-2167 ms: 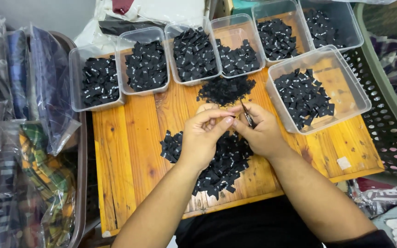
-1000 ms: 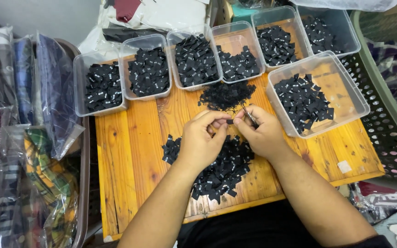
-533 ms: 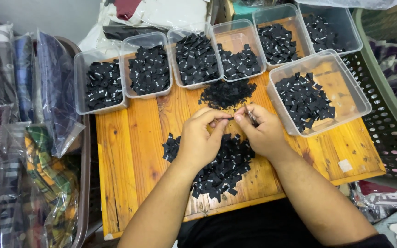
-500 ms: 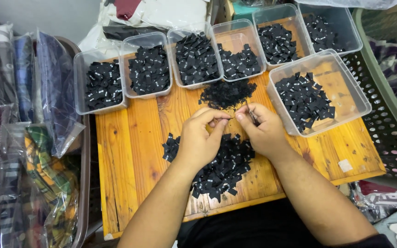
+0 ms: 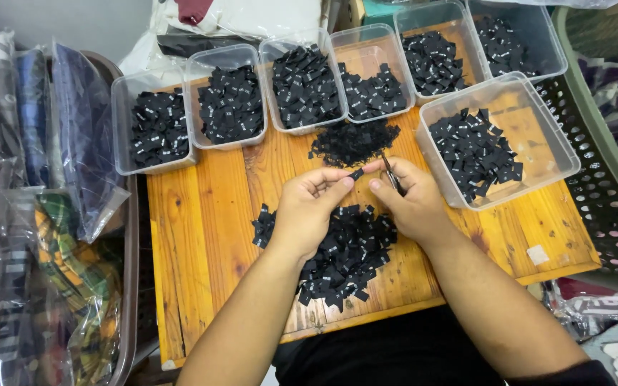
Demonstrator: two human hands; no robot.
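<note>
My left hand (image 5: 307,209) pinches a small black fabric label (image 5: 356,174) between thumb and forefinger above a wooden board (image 5: 209,236). My right hand (image 5: 410,200) is right beside it, gripping small metal snips (image 5: 390,174) with the blades pointing up toward the label. Under both hands lies a heap of black labels (image 5: 348,250). A smaller pile of black scraps (image 5: 353,141) sits just beyond my fingertips.
Several clear plastic tubs of black labels line the board's far edge (image 5: 157,129), (image 5: 302,86), (image 5: 438,61); a larger tub (image 5: 491,143) stands at the right. Bagged plaid fabric (image 5: 44,214) is stacked on the left. A perforated green basket (image 5: 609,164) stands on the right.
Both hands stay together over the heap; the fingers have shifted slightly around the label and the snips. The camera view has barely moved.
</note>
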